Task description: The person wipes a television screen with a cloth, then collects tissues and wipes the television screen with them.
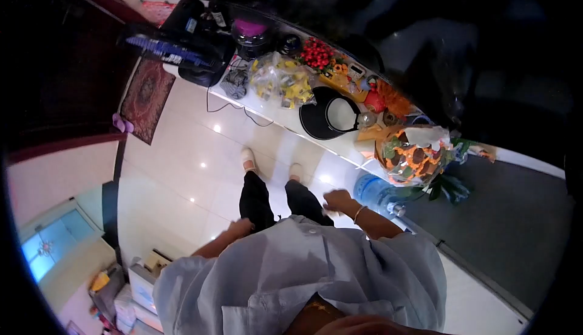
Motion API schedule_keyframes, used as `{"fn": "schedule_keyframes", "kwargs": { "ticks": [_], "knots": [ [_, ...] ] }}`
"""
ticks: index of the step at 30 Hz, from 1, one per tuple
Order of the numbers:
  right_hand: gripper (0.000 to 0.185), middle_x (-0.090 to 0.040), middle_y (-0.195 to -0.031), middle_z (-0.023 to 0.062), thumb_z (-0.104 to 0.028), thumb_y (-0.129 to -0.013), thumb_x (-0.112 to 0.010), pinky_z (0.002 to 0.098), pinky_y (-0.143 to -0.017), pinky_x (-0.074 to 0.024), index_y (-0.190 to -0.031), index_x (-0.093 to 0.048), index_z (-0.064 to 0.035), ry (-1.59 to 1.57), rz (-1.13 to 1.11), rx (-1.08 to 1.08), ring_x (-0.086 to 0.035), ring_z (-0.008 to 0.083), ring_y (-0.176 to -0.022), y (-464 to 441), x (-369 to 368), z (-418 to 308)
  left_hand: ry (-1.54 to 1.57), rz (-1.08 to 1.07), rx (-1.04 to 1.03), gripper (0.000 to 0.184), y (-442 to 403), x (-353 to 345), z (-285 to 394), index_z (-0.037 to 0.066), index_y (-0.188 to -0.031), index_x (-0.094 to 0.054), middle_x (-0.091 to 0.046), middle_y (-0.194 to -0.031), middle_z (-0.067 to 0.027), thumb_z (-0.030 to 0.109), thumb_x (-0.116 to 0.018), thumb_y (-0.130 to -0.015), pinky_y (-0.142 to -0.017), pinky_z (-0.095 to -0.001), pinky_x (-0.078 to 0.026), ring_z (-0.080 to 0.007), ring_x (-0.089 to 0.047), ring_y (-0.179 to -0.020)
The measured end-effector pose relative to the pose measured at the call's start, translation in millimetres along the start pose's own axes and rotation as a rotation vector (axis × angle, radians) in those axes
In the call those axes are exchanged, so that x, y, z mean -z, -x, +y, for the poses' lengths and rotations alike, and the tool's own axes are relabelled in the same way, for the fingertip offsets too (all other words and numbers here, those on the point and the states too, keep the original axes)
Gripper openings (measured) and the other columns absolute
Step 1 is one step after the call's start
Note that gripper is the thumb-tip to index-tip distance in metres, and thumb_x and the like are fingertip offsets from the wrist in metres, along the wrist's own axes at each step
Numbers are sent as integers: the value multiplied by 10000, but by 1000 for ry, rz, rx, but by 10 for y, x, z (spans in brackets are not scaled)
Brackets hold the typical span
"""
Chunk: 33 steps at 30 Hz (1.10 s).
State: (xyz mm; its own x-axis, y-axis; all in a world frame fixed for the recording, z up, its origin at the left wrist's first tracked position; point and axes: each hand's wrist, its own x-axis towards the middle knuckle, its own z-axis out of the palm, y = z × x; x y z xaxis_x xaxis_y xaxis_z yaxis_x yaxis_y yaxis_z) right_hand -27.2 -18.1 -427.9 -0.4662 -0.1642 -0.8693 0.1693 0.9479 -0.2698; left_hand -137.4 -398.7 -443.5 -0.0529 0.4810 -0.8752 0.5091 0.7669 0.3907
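Observation:
My left hand hangs low beside my dark trousers; its fingers are mostly hidden and I cannot see what, if anything, is in it. In front of my right thigh, my right hand is curled closed, with a thin bracelet at the wrist. The inside of that hand is hidden. A large blue water bottle lies nearest to my right hand, apart from it. Beyond, a long white counter carries a black sun visor and a clear bag of small yellow packets.
A black fan stands at the counter's left end. Red berries and a plastic-wrapped orange floral bundle sit farther right. A cord hangs over the edge. A patterned rug lies on the shiny tiled floor.

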Motion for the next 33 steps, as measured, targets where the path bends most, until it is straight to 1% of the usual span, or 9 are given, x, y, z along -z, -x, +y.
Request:
{"fn": "schedule_keyframes", "kwargs": {
  "ticks": [6, 7, 11, 16, 17, 19, 24, 26, 33],
  "knots": [
    [331, -663, -1064, 184, -304, -843, -590, 451, -821, -509, -1081, -667, -88, -272, -162, 99, -632, 357, -992, -47, -868, -153, 449, 176, 84, 227, 333, 62, -216, 135, -997, -646, -665, -984, -130, 290, -550, -862, -738, -441, -508, -373, -632, -882],
    [326, -657, -1077, 189, -284, -842, -594, 448, -834, -505, -1096, -663, -92, -306, -212, 94, -625, 364, -1008, -54, -865, -174, 585, 35, -10, 379, 317, -106, -531, 50, -1152, -618, -636, -1052, -173, 342, -499, -940, -926, -385, -468, -323, -618, -994],
    [252, -666, -961, 173, -157, -862, -557, 427, -735, -518, -1063, -640, -29, -1126, -357, 355, -635, 312, -861, 122, -1525, -185, 263, -152, 22, 312, 424, -235, -977, 43, -1087, -606, -633, -1034, -184, 288, -497, -929, -877, -404, -473, -337, -615, -977],
    [256, -670, -968, 188, -196, -864, -564, 459, -727, -519, -1032, -655, -26, -810, -38, 288, -651, 331, -895, -38, -1267, -628, -104, -217, -149, 230, -146, 603, -1060, 33, -1006, -591, -628, -1012, -199, 221, -494, -914, -816, -428, -478, -355, -611, -956],
    [255, -673, -945, 188, -221, -872, -551, 485, -706, -522, -982, -669, -23, -309, -163, 226, -666, 337, -888, -174, -617, -645, -128, -160, -265, 215, -339, 953, -1024, 32, -990, -588, -627, -1008, -202, 208, -493, -912, -804, -432, -479, -359, -610, -952],
    [237, -672, -884, 141, -241, -898, -524, 401, -603, -528, -978, -620, -39, -484, 335, -164, -676, 289, -749, -404, 34, -499, -78, 97, -550, 185, -672, 1765, -631, 28, -957, -582, -626, -999, -207, 181, -492, -906, -780, -442, -481, -366, -608, -944],
    [281, -619, -986, 31, -53, -881, -586, 253, -886, -450, -1159, -582, -19, -1892, 1543, 267, -579, 138, -964, -572, 1648, -204, 1016, 441, -846, 381, -1390, 3834, 1021, -9, -1294, -480, -514, -1329, -151, 103, -545, -936, -1057, -369, -387, -246, -504, -1220],
    [287, -641, -1047, 45, -25, -867, -594, 276, -883, -474, -1153, -590, 3, -2041, 1556, 437, -604, 141, -985, -724, 1913, 0, 1540, 343, -1052, 363, -1732, 4304, 1400, -29, -1262, -461, -473, -1339, -164, 108, -540, -935, -1101, -391, -339, -280, -439, -1275],
    [266, -661, -1088, 70, -51, -927, -523, 270, -818, -514, -1179, -584, 4, -1792, 1892, 753, -638, 127, -934, -1008, 2359, 303, 1728, 235, -1322, 494, -2664, 4882, 1667, -3, -1312, -336, -393, -1379, -173, 196, -584, -934, -1117, -444, -328, -315, -333, -1332]
  ]
}}
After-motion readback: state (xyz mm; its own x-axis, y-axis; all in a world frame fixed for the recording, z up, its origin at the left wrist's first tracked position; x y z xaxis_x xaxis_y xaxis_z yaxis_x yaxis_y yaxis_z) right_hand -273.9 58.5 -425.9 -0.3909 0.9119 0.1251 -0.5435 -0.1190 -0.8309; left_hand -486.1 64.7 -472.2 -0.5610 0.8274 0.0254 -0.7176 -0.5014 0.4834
